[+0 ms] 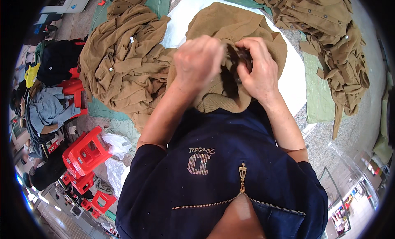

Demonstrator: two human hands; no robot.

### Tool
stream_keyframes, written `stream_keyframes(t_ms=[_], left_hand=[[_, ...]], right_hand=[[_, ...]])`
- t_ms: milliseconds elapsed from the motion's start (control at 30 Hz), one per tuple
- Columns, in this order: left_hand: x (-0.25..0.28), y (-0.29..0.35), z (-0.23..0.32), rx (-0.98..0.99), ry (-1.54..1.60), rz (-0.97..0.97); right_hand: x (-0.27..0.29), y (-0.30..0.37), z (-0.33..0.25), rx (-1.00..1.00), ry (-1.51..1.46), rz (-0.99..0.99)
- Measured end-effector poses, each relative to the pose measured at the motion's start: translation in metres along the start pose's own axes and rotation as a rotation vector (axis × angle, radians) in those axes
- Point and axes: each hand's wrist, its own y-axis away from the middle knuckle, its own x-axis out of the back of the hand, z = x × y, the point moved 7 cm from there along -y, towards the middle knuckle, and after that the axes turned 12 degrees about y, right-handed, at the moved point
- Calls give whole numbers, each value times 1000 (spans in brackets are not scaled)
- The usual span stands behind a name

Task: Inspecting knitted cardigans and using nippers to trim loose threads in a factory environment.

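A brown knitted garment (230, 23) lies bunched over my lap and the white sheet, with its ribbed edge toward me and a dark opening in the middle. My right hand (260, 70) is closed on the garment at the right side of that opening, thumb and forefinger pinched together. To the left of the opening, my left hand (198, 61) is curled closed just above the fabric. Motion blurs its fingertips, and whatever they pinch cannot be made out.
A heap of brown buttoned garments (123, 62) lies at the left, and another pile (321, 17) at the far right. Beneath my work is a white sheet (294, 78). Red plastic stools (84, 154), white plastic bags (117, 145) and dark and grey clothes (53, 103) stand farther left.
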Motion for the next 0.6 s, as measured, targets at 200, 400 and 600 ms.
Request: stream_keyframes(t_ms=[200, 400, 600], left_hand=[[10, 29, -68, 613, 524, -497], [35, 25, -60, 782, 1060, -525], [-15, 8, -64, 896, 906, -371]], right_hand=[[0, 33, 82, -449, -385, -453], [44, 20, 100, -511, -983, -456], [35, -15, 139, -255, -83, -489]])
